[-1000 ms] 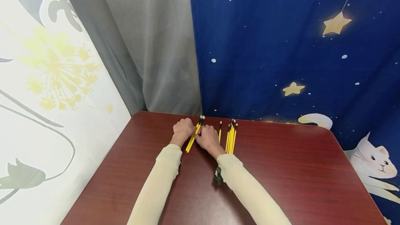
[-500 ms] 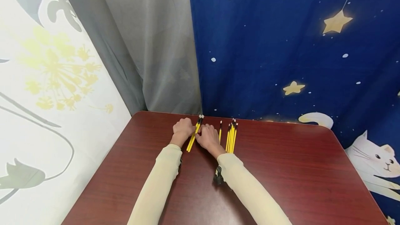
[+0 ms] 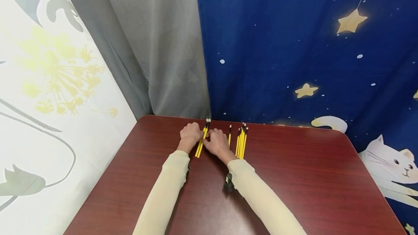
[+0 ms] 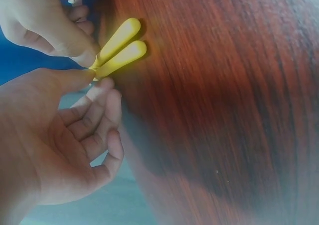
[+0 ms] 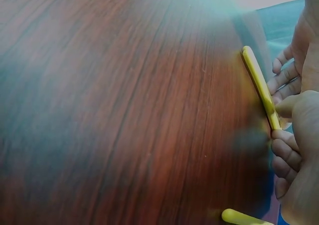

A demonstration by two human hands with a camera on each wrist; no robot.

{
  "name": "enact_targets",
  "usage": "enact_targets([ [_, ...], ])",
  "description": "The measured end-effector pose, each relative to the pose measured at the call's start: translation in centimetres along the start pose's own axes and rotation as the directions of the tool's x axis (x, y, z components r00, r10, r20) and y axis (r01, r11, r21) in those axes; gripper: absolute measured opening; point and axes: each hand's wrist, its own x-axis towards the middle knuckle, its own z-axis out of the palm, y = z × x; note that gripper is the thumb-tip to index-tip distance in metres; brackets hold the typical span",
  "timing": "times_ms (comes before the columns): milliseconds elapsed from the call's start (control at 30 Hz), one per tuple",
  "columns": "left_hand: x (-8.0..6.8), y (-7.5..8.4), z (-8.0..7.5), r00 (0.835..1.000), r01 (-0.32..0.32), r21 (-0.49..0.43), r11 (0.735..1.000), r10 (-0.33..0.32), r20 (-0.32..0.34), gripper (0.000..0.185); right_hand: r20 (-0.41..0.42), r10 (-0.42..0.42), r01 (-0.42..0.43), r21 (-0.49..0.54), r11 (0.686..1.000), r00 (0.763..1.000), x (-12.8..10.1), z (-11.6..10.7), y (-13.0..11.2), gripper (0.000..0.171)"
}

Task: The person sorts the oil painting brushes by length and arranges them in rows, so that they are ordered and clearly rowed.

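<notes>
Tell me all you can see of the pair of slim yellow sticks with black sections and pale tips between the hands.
The yellow sticks look smooth, perhaps painted or plastic, with rounded near ends that fan slightly apart. Black sections and pale tips point away from the person, leaning right. The bare left hand and bare right hand both pinch them above the red-brown, wood-grained table; contact with it is unclear.

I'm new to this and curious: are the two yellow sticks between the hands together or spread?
Spread at one end: the left wrist view shows the yellow sticks with a gap between rounded tips, converging at the fingers.
</notes>
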Motion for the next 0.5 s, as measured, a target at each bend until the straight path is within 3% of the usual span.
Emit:
enact_targets([
  [200,-0.4,-0.1,-0.2,1.000,-0.002,-0.016,1.000,0.002,-0.005,0.039,0.010,-0.008,0.008,-0.015,1.000,1.000,-0.2,-0.4,0.2,0.029],
  [500,-0.8,0.0,-0.6,0.998,0.012,-0.013,1.000,-0.013,-0.055,0.048,0.003,-0.017,0.017,0.085,0.996,1.000,-0.9,-2.2,0.8,0.029],
])
